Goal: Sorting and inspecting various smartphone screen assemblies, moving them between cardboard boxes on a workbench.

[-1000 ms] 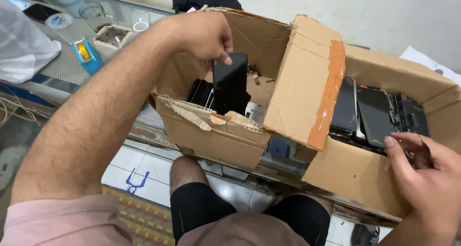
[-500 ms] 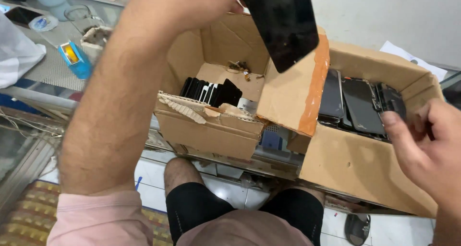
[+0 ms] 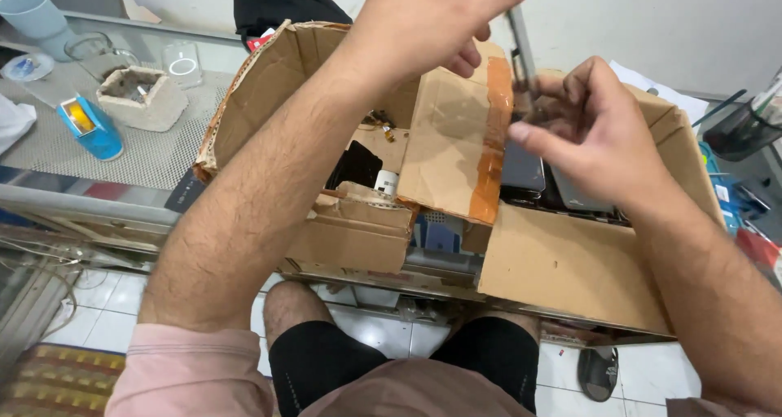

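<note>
Phone [image 3: 521, 46], thin and dark, seen edge-on: I hold it up over the cardboard box [image 3: 570, 262], between my two hands. My left hand [image 3: 432, 26] grips its upper part, fingers curled round it near the top of the view. My right hand [image 3: 595, 128] pinches its lower end between thumb and fingertips, the other fingers bent loosely.

Below the phone, the box is split by a flap [image 3: 456, 140] with orange tape [image 3: 493, 140] down its edge. Right of the flap lie more flat dark phones [image 3: 521, 168], packed side by side. Left of it, the other compartment holds a black piece [image 3: 356, 164] and a small white part [image 3: 386, 181]; I cannot tell what they are.

The box rests on a glass counter [image 3: 49, 201], its near edge over my knees. My left forearm crosses over the left compartment.

On the counter to the left stand a blue tape dispenser [image 3: 88, 126], a grey rough block [image 3: 140, 98] and a clear round holder [image 3: 182, 63], all well apart from the box. A pale blue cup [image 3: 37, 18] sits in the far corner. A black bag [image 3: 281, 2] lies behind the box. To the right, a dark pen pot [image 3: 745, 128].
</note>
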